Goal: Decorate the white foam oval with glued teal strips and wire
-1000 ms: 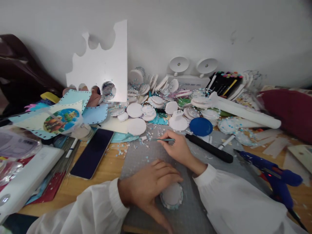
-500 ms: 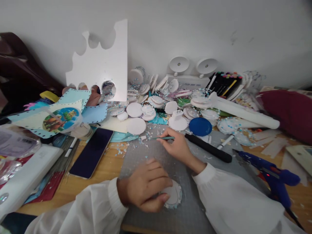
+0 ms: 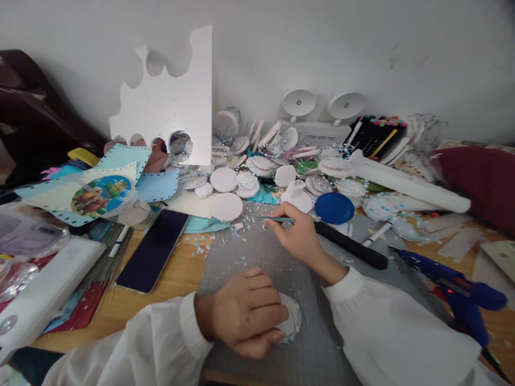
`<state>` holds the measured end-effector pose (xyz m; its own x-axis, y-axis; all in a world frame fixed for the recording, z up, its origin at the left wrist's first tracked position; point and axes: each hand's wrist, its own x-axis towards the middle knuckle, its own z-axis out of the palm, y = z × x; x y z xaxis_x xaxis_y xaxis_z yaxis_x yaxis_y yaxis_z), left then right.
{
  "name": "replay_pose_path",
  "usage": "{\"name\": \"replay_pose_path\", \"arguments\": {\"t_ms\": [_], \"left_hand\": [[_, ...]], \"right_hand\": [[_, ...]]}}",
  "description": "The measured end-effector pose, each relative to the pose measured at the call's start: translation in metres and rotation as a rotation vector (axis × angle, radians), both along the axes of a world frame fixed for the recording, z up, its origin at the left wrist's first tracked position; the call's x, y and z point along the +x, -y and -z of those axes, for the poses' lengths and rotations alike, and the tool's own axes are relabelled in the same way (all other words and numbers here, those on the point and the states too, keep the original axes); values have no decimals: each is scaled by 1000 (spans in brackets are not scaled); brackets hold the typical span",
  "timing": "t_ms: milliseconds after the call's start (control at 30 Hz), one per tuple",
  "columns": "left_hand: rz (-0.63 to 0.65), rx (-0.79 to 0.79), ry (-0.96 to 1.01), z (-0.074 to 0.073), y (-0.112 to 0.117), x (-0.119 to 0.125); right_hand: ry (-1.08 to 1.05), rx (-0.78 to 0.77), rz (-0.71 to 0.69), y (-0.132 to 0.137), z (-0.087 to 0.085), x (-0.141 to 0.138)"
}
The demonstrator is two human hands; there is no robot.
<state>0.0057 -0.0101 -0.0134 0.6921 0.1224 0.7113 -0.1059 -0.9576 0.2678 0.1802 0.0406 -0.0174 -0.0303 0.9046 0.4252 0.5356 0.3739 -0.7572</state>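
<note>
My left hand (image 3: 247, 313) is curled over a white foam disc with a pale blue scalloped edge (image 3: 293, 321) on the grey cutting mat (image 3: 257, 257), fingers and thumb gripping it. Farther up the mat, my right hand (image 3: 295, 238) pinches green tweezers (image 3: 277, 219), tips pointing left toward scattered blue and white bits (image 3: 241, 228). Both arms wear white sleeves.
A dark phone (image 3: 153, 249) lies left of the mat. A black-handled tool (image 3: 350, 245), a blue lid (image 3: 333, 208) and a blue glue gun (image 3: 454, 281) lie to the right. White discs (image 3: 227, 206), a cut foam board (image 3: 169, 102) and markers (image 3: 376, 134) crowd the back.
My left hand went from flat over the disc to curled around it. My right hand with the tweezers shifted slightly up and right on the mat.
</note>
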Motion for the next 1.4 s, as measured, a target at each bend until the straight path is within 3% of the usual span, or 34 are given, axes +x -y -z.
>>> {"name": "replay_pose_path", "arguments": {"t_ms": [733,1000,1100,1233,1400], "left_hand": [[19,16,-41,1,-1,0],[-22,-19,10,0,0,-2],[-83,-125,37,-3,-1,-4],[-241,-417,65,-7,-2,-5],[-404,-736,73,-4,-5,-4]], "right_hand": [[28,-75,-73,9,8,-5],[-119,-94,43,15,1,3],[-201,-132,85,27,-6,20],[-552,-296,116,53,-6,39],[-875,-415,40,79,-8,39]]}}
